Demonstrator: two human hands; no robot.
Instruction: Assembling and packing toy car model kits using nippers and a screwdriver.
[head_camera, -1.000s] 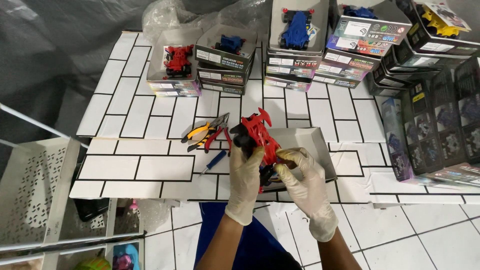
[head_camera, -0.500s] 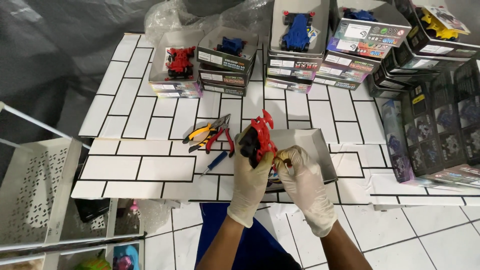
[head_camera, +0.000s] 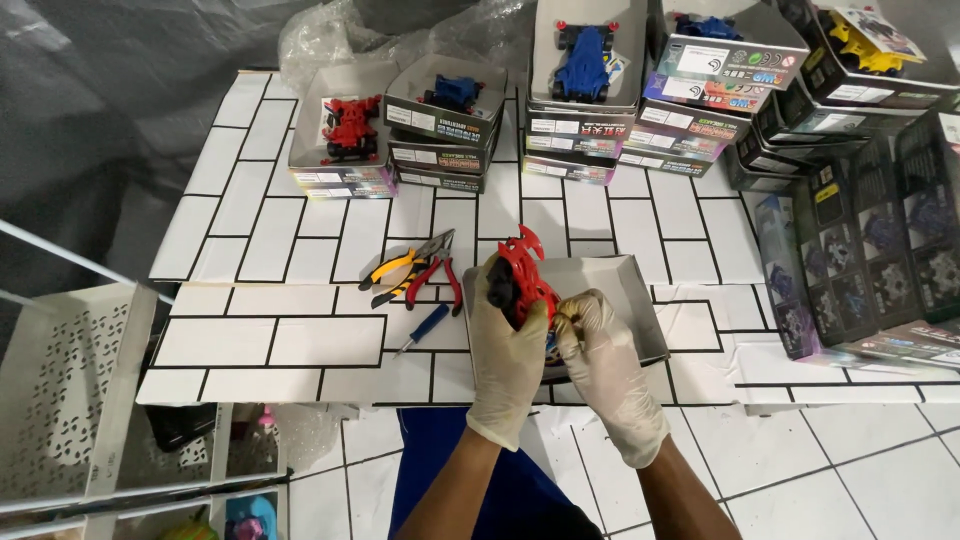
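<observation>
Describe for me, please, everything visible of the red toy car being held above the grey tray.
The red plastic toy racing car has a spiky, finned body and a black wheel showing on its left side. It is tipped up on end, nose away. The gloved left hand grips it from the side, the gloved right hand touches its lower end, above the shallow grey tray.

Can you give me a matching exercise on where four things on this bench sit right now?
Things:
1. red toy car
2. blue screwdriver
3. pliers
4. blue toy car

Places:
A. on the tallest box stack at the back
B. in the left hand, over the grey tray
C. flat on the table, left of the tray, nearest the person
D. on the table just behind the screwdriver

Pairs: 1-B, 2-C, 3-D, 4-A
</observation>
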